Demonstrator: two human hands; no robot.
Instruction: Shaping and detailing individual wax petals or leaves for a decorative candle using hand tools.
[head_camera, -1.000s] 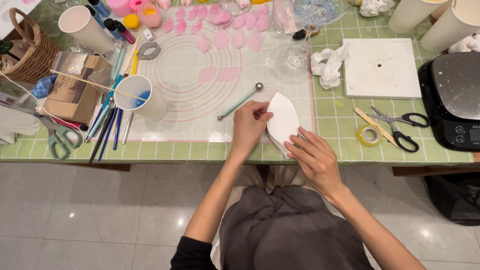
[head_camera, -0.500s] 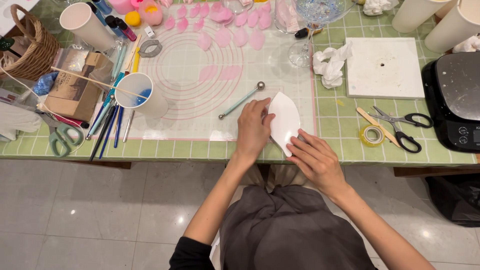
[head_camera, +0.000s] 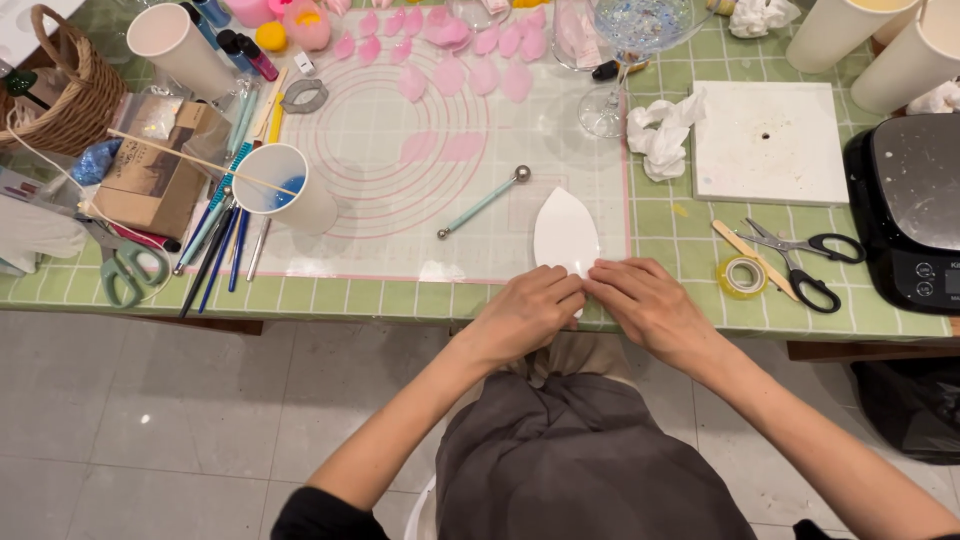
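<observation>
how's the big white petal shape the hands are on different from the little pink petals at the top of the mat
The white petal piece is a single large piece, while the pink petals are many and much smaller. The white one lies at the near edge of the silicone mat, with the left hand and right hand on its lower end; the pink ones lie untouched along the far edge. Both are flat, pointed petal shapes on the same mat.

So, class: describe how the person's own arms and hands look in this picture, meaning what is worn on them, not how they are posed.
Both forearms are bare from wrist to elbow. The left hand and the right hand wear no gloves, and no rings, watch or bracelet show. A dark sleeve edge appears only near the left elbow at the bottom of the frame. The fingernails look short and plain.
</observation>
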